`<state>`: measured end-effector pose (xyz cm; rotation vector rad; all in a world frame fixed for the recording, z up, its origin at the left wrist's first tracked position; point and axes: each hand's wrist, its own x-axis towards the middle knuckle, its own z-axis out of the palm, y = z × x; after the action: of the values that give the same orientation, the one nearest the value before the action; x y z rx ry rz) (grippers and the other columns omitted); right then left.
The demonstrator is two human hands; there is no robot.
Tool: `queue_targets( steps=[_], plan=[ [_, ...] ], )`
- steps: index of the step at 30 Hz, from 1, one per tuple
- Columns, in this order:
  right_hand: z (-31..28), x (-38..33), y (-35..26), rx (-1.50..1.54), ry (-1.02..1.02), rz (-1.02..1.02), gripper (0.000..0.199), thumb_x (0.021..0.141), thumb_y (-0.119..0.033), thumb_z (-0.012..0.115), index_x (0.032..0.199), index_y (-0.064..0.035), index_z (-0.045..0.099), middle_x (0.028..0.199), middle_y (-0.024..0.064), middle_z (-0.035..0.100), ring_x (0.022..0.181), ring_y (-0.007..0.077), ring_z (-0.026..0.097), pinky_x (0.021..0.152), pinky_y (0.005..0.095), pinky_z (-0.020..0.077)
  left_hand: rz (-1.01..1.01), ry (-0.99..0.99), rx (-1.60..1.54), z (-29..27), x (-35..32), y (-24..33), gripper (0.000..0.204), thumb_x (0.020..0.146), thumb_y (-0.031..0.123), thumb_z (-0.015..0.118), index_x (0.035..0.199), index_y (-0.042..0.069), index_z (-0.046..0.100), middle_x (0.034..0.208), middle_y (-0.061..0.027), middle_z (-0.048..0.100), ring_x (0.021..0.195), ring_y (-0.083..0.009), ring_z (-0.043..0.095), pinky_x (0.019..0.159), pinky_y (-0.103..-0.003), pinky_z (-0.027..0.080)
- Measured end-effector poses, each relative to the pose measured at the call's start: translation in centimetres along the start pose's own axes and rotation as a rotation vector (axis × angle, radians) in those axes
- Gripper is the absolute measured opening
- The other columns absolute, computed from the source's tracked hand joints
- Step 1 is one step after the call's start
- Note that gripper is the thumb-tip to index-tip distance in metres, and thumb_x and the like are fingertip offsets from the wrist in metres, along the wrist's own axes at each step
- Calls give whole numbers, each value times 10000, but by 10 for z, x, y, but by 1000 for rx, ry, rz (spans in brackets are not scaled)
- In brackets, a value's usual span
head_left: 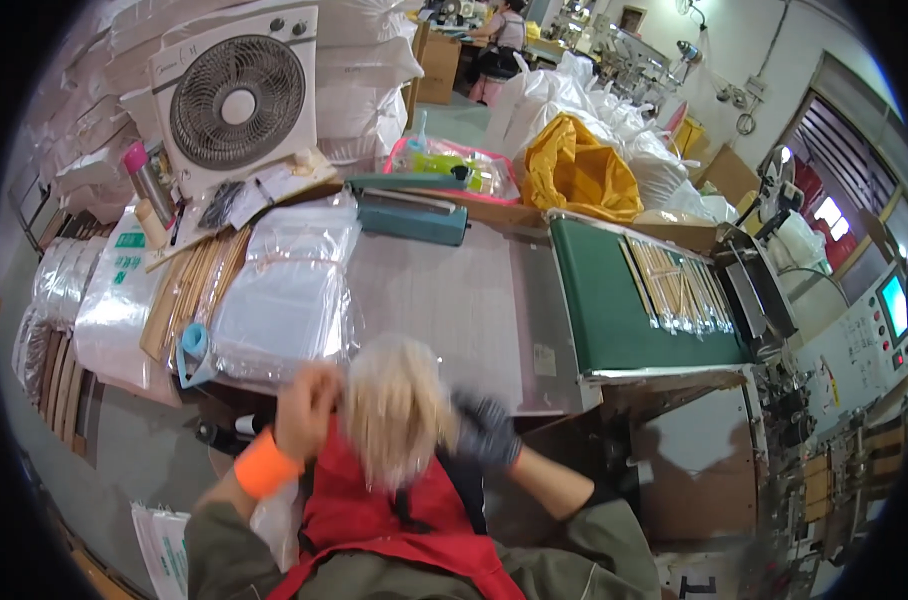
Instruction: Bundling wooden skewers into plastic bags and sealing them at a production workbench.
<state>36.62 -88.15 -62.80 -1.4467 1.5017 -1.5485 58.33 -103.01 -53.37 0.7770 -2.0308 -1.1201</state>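
Both hands grip 1 pale blurred bundle of thin sticks [394, 405] at the surface's [454, 300] near edge; left hand [309, 400] bare, right hand [484, 428] gloved; apparently squaring the bundle; next likely needs a bag [284, 290].

Orange wristband on my left hand [309, 400], dark knit glove on my right hand [486, 428]; both flank my red apron [394, 530], olive-green sleeves just outside it.
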Motion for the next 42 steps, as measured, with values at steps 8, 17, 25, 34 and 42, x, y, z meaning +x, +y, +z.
queue_targets(
  steps=[8, 17, 25, 34, 42],
  plan=[
    [-35, 109, -51, -1037, 28, -312, 110, 719, -49, 509, 816, -52, 563, 798, 163, 574, 753, 301, 590, 604, 418, 473, 915, -210, 583, -18, 113, -5, 176, 725, 53, 564, 900, 45, 581, 726, -95, 516, 723, -282, 557, 632, -353, 482],
    [-108, 146, -145, -1178, -183, -536, 127, 749, -149, 636, 862, -91, 630, 855, 68, 629, 831, 266, 592, 774, 386, 472, 795, -163, 443, -72, 157, 74, 116, 664, 53, 703, 729, 40, 608, 742, -77, 603, 742, -235, 585, 637, -317, 459],
    [-75, 153, -145, -1131, -303, -572, 694, 785, -508, 594, 1229, 8, 461, 1204, 175, 527, 1037, 332, 553, 907, 387, 428, 370, -208, -234, -17, 133, 69, 119, 705, -8, 701, 757, 0, 595, 751, -37, 609, 696, -83, 565, 641, -213, 461],
    [-47, 182, -84, -1294, -241, -679, 185, 776, -173, 493, 942, -106, 540, 762, 79, 569, 590, 223, 568, 499, 355, 446, 275, 164, -457, 93, 79, -34, 565, 707, 132, 765, 1175, 18, 469, 1026, -68, 612, 890, -143, 599, 755, -250, 484],
    [-92, 337, 5, -1321, -71, -526, 174, 769, -160, 503, 910, -93, 580, 769, 84, 615, 669, 240, 624, 507, 408, 482, -438, -269, -741, 75, 170, -77, 412, 712, 57, 709, 1098, -13, 582, 1001, -74, 637, 897, -175, 615, 821, -303, 485]
  ],
)
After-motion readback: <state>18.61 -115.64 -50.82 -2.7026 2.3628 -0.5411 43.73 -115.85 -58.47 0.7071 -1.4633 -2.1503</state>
